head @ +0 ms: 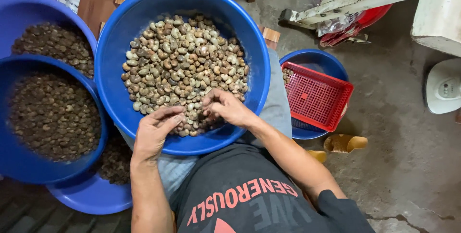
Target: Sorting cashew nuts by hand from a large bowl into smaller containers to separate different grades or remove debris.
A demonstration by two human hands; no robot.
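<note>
Blue plastic forms the large round basin (120, 65) resting on the person's lap, filled with a heap of pale, mottled brown-and-cream nuts in their shells (185, 65). Both hands work at the near edge of that heap. The left hand (156, 130) lies palm down over the basin's near rim, its fingers loosely curled and their tips touching the nuts; whether any nut is caught under them cannot be made out. The right hand (225, 107) is drawn in closer, fingers bunched and pinched together over the pile, seemingly nipping a nut or two, though the fingers hide what is inside them.

To the left, two more blue round basins (19, 12) hold darker brown shells or husks (53, 115), the nearer one overlapping the farther, and both are cut off by the picture's edge. A further blue rim (89, 197) shows beneath them, its contents mostly covered. On the right, a red plastic mesh tray (317, 96) sits tilted in a smaller blue bowl (312, 60), hiding nearly all that lies inside. A yellow sandal (345, 143) rests on the grey concrete floor (398, 132) near it.
</note>
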